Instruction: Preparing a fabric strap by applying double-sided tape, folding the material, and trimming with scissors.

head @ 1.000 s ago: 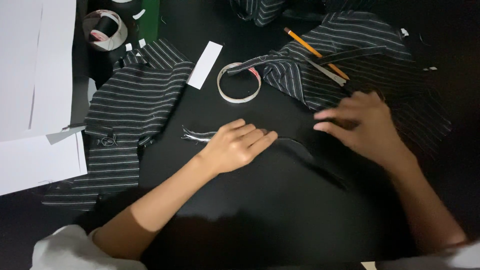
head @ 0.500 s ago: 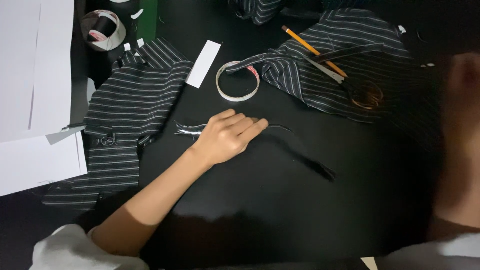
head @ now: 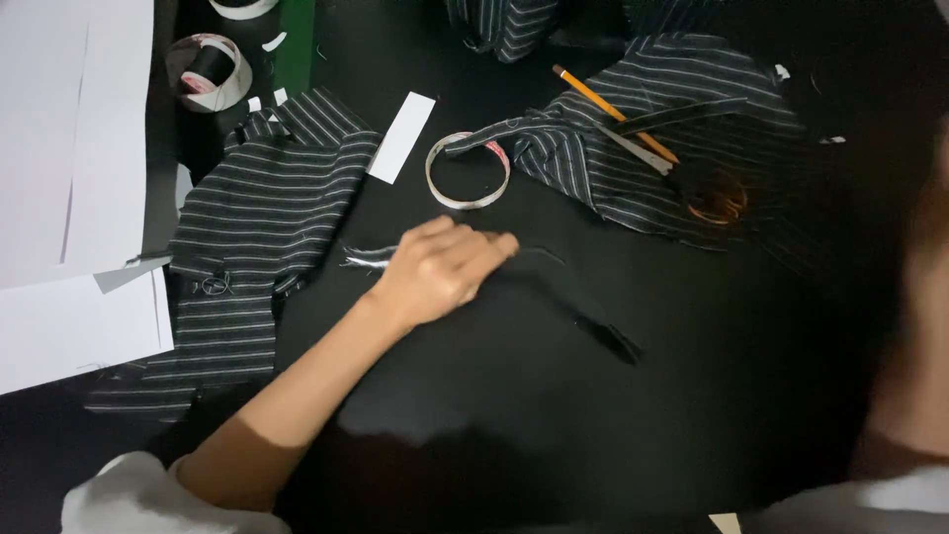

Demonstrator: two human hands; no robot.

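Note:
My left hand lies palm down, fingers stretched out together, on a narrow dark fabric strip that runs across the black table. The strip's frayed pale end sticks out to the left of the hand. Just beyond the fingertips lies a white tape ring. Of my right arm only a blurred patch shows at the right edge; its hand is out of view.
One black-and-white striped fabric piece lies to the left, another at the back right with a pencil and scissors on it. Also here: a white paper slip, white sheets, a tape roll.
My right hand has lifted off the strip and swung out to the right edge. My left hand has stayed on the strip, sliding slightly left.

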